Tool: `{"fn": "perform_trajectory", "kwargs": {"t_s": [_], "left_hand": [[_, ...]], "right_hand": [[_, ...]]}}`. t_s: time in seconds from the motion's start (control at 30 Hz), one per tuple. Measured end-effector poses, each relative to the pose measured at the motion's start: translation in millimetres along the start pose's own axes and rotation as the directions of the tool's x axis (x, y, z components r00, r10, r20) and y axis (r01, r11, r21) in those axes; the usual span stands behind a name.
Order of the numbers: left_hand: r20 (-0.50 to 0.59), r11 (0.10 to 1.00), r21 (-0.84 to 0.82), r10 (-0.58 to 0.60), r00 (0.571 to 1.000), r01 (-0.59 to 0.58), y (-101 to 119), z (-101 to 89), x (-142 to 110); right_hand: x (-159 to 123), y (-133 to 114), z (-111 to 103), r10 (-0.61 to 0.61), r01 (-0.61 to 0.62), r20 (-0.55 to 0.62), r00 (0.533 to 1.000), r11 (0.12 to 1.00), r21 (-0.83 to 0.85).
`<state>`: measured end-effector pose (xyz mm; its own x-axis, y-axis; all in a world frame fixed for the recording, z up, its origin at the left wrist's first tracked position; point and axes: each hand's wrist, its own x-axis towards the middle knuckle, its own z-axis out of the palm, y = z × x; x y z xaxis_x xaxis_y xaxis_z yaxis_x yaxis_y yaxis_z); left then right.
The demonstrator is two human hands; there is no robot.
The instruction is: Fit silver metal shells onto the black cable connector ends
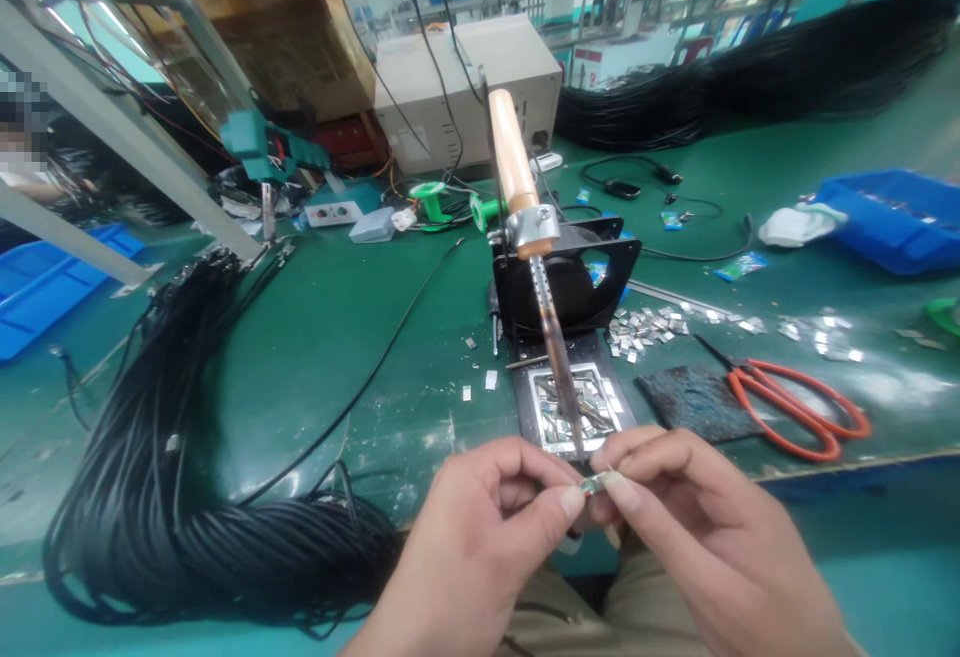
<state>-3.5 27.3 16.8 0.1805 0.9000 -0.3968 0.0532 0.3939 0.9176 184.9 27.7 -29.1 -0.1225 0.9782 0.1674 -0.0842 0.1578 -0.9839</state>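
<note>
"Left hand (495, 522), right hand (709, 522): grip?"
"Both pinching a small metallic piece (592, 484), near the soldering iron (541, 279) tip."
"Step?"
"Probably lining it up; next move seems to call for steadiness."

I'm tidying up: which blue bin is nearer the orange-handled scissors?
The right bin, just beyond the scissors; the left bin is far off, left of the black cables.
</note>
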Motion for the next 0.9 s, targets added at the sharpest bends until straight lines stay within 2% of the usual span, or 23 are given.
{"fn": "perform_trajectory", "kwargs": {"t_s": [0.37,0.9], "left_hand": [[0.083,0.999,-0.031,0.028,0.996,-0.026,-1.5,0.2,1.9],[0.084,0.998,0.037,0.042,0.996,-0.045,-0.1,0.7,2.4]], "right_hand": [[-0.4,3.4,3.6,-0.008,0.008,-0.019,1.0,1.0,0.009],[0.1,5.0,3.4,-0.018,0.017,-0.022,1.0,0.999,-0.036]]}}
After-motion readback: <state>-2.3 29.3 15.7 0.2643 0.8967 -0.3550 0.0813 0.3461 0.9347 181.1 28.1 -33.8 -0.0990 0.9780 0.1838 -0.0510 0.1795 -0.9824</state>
